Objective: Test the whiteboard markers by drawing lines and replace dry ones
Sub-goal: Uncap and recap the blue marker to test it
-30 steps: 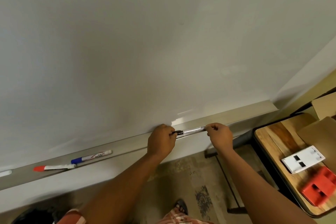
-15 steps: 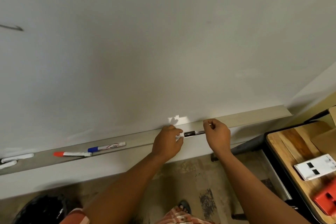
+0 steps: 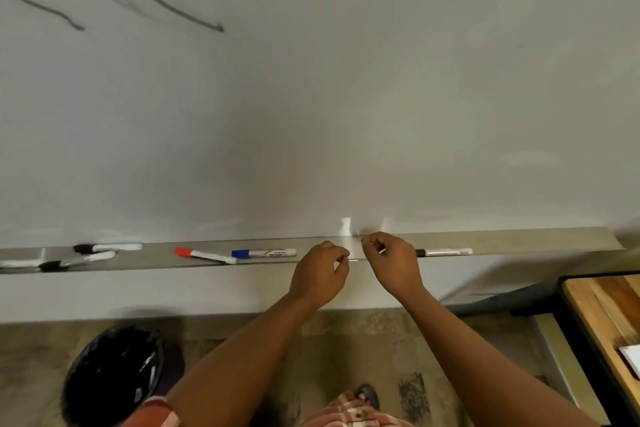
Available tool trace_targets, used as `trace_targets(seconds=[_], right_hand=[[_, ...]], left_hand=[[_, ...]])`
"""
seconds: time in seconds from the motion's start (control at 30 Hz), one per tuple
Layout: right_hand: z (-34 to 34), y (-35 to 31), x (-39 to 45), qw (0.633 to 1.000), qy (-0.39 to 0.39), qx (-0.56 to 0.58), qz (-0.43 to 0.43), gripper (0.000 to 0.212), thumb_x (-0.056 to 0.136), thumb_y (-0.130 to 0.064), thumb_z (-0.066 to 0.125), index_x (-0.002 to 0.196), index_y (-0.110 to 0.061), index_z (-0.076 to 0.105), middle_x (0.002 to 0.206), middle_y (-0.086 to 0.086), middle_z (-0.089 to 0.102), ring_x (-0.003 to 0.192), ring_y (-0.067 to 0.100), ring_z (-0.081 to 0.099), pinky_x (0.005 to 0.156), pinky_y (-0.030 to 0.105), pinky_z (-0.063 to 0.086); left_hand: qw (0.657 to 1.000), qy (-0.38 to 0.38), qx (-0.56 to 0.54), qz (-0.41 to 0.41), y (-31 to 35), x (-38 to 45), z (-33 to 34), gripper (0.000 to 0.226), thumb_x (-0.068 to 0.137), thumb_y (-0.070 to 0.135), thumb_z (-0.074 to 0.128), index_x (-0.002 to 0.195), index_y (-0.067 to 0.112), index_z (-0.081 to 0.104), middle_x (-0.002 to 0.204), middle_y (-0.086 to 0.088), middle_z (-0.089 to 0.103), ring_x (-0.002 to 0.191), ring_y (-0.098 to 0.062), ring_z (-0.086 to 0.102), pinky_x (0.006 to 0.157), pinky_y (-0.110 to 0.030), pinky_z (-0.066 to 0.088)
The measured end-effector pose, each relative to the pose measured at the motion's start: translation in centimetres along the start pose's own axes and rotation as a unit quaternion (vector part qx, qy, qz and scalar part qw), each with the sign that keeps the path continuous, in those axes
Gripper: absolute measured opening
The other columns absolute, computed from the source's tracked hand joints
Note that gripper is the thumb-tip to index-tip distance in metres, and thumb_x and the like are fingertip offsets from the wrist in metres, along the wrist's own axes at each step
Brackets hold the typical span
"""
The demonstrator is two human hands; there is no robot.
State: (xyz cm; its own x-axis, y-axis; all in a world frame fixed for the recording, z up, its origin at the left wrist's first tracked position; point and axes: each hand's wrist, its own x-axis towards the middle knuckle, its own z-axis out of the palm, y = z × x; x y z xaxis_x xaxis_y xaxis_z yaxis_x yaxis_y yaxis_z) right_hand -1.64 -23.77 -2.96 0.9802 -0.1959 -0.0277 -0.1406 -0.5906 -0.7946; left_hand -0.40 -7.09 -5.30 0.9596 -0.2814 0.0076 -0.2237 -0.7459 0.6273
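Two hands meet at the front lip of the whiteboard tray (image 3: 519, 241) in the head view. The left hand (image 3: 320, 276) and the right hand (image 3: 393, 265) are both curled, thumb against fingertips, with a thin pale sliver showing between them; whether either actually pinches anything is too small and blurred to tell. Just right of the right hand a black-capped marker (image 3: 444, 252) lies flat in the tray, cap toward the hand, apart from it. Left of the hands lie a blue-capped marker (image 3: 264, 253) and, touching its near end, a red-capped marker (image 3: 205, 255) angled toward the tray's edge. Further left are two more black-capped markers, the upper black marker (image 3: 108, 247) near the board and the lower black marker (image 3: 78, 262) tilted beside it. The whiteboard (image 3: 346, 97) carries dark drawn lines (image 3: 166, 7) at its upper left. On the floor below sit a black helmet (image 3: 114, 378) at left, and a wooden table (image 3: 602, 308) at far right.
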Motion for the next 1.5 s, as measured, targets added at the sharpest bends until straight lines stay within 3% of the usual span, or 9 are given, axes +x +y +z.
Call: trace_targets(seconds=[0.2, 0.3, 0.57, 0.77, 0.97, 1.1, 1.23, 1.37, 1.5], right_hand=[[5.9, -3.9, -0.2, 0.985, -0.097, -0.099, -0.099, 0.026, 0.097, -0.022, 0.058, 0.117, -0.015, 0.072, 0.110, 0.001, 0.072, 0.092, 0.018, 0.068, 0.079, 0.023, 0.048], [9.1, -5.7, -0.1, 0.964, -0.119, -0.174, -0.160, 0.031, 0.097, -0.020, 0.055, 0.125, -0.014, 0.068, 0.123, 0.005, 0.068, 0.104, 0.024, 0.065, 0.087, 0.030, 0.051], [13.8, -8.6, 0.7, 0.891, -0.139, -0.388, -0.192, 0.032, 0.097, -0.018, 0.055, 0.128, -0.021, 0.061, 0.129, 0.003, 0.063, 0.116, 0.026, 0.054, 0.091, 0.037, 0.050], [15.0, -10.0, 1.1, 0.883, -0.147, -0.418, -0.157, 0.025, 0.096, -0.018, 0.056, 0.119, -0.022, 0.065, 0.124, 0.002, 0.059, 0.113, 0.025, 0.052, 0.085, 0.035, 0.049], [14.6, -11.1, -0.4, 0.905, -0.088, -0.395, -0.132, 0.025, 0.095, -0.018, 0.052, 0.114, -0.021, 0.067, 0.112, 0.003, 0.061, 0.104, 0.026, 0.053, 0.076, 0.035, 0.047], [14.2, -12.3, -3.2, 0.922, -0.018, -0.355, -0.152, 0.019, 0.100, -0.025, 0.052, 0.107, -0.021, 0.069, 0.087, 0.000, 0.068, 0.089, 0.027, 0.054, 0.064, 0.034, 0.042], [13.8, -13.6, -5.4, 0.941, 0.009, -0.290, -0.174, 0.017, 0.099, -0.024, 0.059, 0.109, -0.021, 0.072, 0.085, 0.000, 0.068, 0.082, 0.028, 0.054, 0.061, 0.035, 0.043], [12.6, -15.5, -6.7, 0.964, -0.009, -0.210, -0.164, 0.023, 0.102, -0.027, 0.056, 0.118, -0.021, 0.071, 0.086, 0.001, 0.065, 0.080, 0.023, 0.052, 0.065, 0.033, 0.039], [10.7, -17.9, -7.5, 0.992, -0.038, -0.070, -0.096, 0.019, 0.099, -0.032, 0.062, 0.112, -0.024, 0.074, 0.095, -0.003, 0.070, 0.085, 0.014, 0.061, 0.074, 0.028, 0.048]], left_hand=[[0.998, 0.043, 0.003, -0.052, -4.4, -2.8, -4.2, 0.026, 0.101, 0.029, 0.056, 0.121, 0.022, 0.069, 0.115, 0.007, 0.067, 0.085, -0.002, 0.054, 0.082, -0.011, 0.043], [0.994, 0.064, 0.008, -0.088, -7.1, -4.3, -6.4, 0.027, 0.100, 0.030, 0.057, 0.123, 0.022, 0.068, 0.113, 0.006, 0.069, 0.083, -0.002, 0.056, 0.076, -0.002, 0.038], [0.988, 0.082, -0.008, -0.129, -11.5, -6.8, -11.3, 0.027, 0.101, 0.033, 0.056, 0.124, 0.022, 0.067, 0.107, 0.006, 0.070, 0.079, -0.005, 0.058, 0.071, 0.000, 0.035], [0.987, 0.088, -0.027, -0.133, -14.7, -7.9, -14.2, 0.031, 0.102, 0.032, 0.055, 0.130, 0.024, 0.065, 0.116, 0.007, 0.072, 0.093, -0.001, 0.061, 0.074, 0.004, 0.034], [0.990, 0.097, -0.053, -0.084, -16.3, -8.3, -16.6, 0.033, 0.100, 0.025, 0.057, 0.132, 0.023, 0.063, 0.126, 0.006, 0.068, 0.111, -0.010, 0.065, 0.092, -0.012, 0.044], [0.997, 0.071, -0.012, -0.015, -16.0, -7.9, -18.5, 0.055, 0.102, 0.031, 0.053, 0.154, 0.028, 0.035, 0.157, 0.012, 0.038, 0.135, -0.007, 0.046, 0.099, -0.009, 0.031], [0.998, 0.030, 0.023, 0.048, -15.3, -7.4, -19.6, 0.067, 0.101, 0.035, 0.055, 0.158, 0.032, 0.019, 0.163, 0.013, 0.024, 0.145, -0.009, 0.033, 0.107, -0.017, 0.033], [0.996, 0.036, 0.038, 0.079, -14.9, -7.5, -20.0, 0.061, 0.102, 0.034, 0.055, 0.156, 0.029, 0.028, 0.157, 0.009, 0.037, 0.142, -0.011, 0.037, 0.112, -0.028, 0.038], [0.989, 0.083, 0.046, 0.110, -14.6, -7.8, -20.0, 0.040, 0.103, 0.028, 0.052, 0.142, 0.020, 0.054, 0.138, 0.004, 0.056, 0.126, -0.013, 0.049, 0.104, -0.024, 0.043]])
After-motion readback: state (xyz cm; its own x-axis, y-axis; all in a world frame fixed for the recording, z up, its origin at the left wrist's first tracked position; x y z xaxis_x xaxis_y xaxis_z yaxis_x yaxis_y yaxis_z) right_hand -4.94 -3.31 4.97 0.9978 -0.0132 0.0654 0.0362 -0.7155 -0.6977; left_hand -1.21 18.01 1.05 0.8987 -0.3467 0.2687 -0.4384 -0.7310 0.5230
